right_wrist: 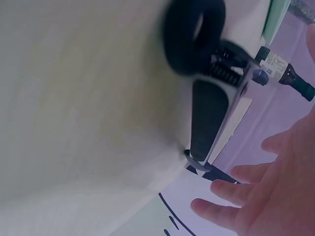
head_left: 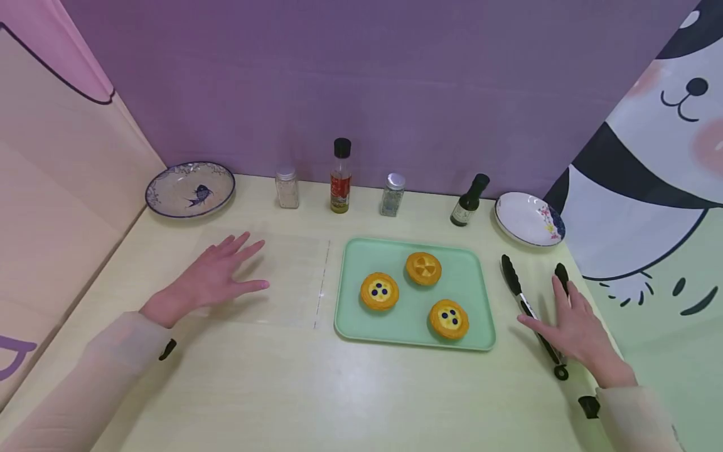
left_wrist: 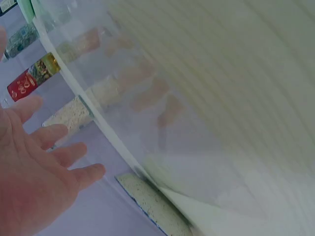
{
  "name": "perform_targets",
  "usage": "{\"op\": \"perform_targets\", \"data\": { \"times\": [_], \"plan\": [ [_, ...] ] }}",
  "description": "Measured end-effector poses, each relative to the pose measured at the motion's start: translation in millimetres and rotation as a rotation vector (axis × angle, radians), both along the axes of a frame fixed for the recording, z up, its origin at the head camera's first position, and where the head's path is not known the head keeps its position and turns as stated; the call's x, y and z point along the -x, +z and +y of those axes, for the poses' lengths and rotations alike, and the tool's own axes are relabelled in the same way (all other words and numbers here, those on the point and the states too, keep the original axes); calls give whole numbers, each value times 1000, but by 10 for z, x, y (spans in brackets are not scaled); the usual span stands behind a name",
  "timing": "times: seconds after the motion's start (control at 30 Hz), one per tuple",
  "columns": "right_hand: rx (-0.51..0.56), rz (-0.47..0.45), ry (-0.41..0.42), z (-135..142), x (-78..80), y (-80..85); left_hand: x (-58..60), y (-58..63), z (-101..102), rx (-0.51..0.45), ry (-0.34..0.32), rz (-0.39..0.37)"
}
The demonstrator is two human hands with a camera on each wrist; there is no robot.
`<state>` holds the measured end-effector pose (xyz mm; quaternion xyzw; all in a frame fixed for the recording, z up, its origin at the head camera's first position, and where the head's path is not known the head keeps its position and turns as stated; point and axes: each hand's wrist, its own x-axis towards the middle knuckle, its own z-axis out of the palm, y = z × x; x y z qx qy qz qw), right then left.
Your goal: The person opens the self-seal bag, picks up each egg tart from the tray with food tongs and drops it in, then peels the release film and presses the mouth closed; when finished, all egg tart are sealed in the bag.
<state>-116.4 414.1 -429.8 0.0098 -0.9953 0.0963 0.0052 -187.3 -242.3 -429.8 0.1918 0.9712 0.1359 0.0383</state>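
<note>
My left hand (head_left: 217, 276) hovers at the left over a transparent sheet (head_left: 296, 282) on the table, fingers spread and holding nothing. In the left wrist view its fingers are stretched out, with the table surface beside them. My right hand (head_left: 582, 329) hangs over a pair of black-and-silver tongs (right_wrist: 210, 118), which lie spread apart at the table's right side. Its fingers are straight and apart, overlapping one arm of the tongs in the head view. Between the hands, a mint-green tray (head_left: 353, 326) bears three tarts, two dotted with berries (head_left: 379, 291) and one with a crossed top (head_left: 423, 269).
Along the back stand a jar of pale grains (head_left: 287, 188), a red-labelled bottle (head_left: 340, 179), a jar of dried herbs (head_left: 392, 196) and a dark bottle (head_left: 469, 202). A blue-rimmed plate (head_left: 169, 188) sits back left, a flowered plate (head_left: 522, 216) back right. Purple cloth (head_left: 395, 94) backs the table.
</note>
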Motion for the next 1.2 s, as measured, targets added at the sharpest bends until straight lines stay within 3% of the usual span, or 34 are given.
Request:
{"op": "perform_targets", "data": {
  "times": [0.37,0.57,0.8,1.2],
  "plan": [
    [-5,-104,-57,-125,-121,-13,50,-58,67,-88,-91,-7],
    [27,-141,-75,-145,-129,6,51,-103,67,-121,-98,-37],
    [79,-170,-165,-166,-149,4,2,-180,38,-114,-99,-58],
    [90,-243,-254,-117,-165,-37,13,-225,34,-90,-79,-6]
  ]
}}
